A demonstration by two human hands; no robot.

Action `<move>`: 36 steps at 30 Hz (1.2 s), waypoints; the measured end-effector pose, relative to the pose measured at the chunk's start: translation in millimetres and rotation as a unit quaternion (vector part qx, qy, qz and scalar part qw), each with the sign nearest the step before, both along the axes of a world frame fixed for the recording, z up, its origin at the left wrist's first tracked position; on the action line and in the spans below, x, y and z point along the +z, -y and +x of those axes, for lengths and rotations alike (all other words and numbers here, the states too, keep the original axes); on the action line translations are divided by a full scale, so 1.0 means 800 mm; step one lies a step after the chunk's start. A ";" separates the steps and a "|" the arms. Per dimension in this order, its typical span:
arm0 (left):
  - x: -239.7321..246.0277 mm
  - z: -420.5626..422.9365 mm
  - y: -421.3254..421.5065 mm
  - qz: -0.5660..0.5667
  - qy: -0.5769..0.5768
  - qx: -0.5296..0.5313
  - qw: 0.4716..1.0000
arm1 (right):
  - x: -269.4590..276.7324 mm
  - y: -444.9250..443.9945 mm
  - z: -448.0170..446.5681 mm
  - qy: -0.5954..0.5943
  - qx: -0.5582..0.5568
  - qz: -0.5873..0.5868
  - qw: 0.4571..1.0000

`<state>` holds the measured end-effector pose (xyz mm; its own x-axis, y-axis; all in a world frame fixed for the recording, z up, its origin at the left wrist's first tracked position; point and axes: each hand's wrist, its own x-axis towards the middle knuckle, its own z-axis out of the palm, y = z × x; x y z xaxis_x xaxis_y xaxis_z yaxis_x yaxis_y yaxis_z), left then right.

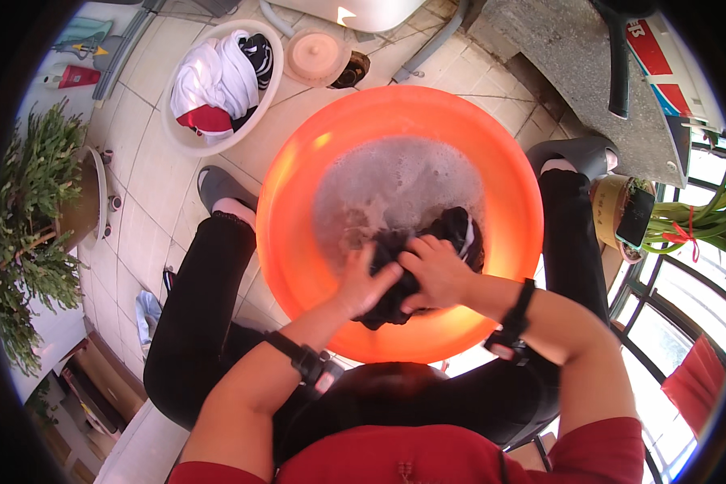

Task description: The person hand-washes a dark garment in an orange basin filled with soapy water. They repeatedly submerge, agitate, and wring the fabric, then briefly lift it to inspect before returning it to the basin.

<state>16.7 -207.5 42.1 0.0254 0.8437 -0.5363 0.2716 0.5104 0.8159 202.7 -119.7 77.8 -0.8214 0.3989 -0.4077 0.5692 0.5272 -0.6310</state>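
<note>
Between my knees stands a large orange plastic basin (290,266) with cloudy, sudsy water (399,175) in it. A wet black garment (390,251) with a white stripe is bunched at the basin's near side, partly in the water. My left hand (366,281) grips the cloth from the left, its thumb over the top. From the right, my right hand (435,269) holds the same cloth with bent fingers. The two hands are close together. Some of the fingertips are hidden in the folds.
A white oval tub (168,124) at the upper left holds white, red and black clothes (218,78). Beside it, a pinkish round lid (317,54) lies near a floor hole (352,69). A grey hose (435,45) runs behind. Potted plants flank me; a phone (635,218) rests on the right pot.
</note>
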 end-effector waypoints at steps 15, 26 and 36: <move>-0.066 0.076 -0.051 -0.059 -0.345 -0.218 0.911 | -0.125 -0.070 0.003 0.061 0.070 0.143 0.985; -0.080 -0.007 -0.115 -0.103 -0.308 -0.083 0.942 | -0.147 -0.156 -0.121 0.259 -0.103 0.041 0.960; -0.063 0.003 0.006 -0.085 0.193 0.269 0.940 | -0.052 -0.024 -0.083 0.103 0.081 0.004 0.991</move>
<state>18.8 -212.6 -8.3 -0.1596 0.6932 -0.7029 -0.3623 0.6212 0.6949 136.1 -100.9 35.9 -0.7741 0.2727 -0.5712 0.5933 0.6274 -0.5044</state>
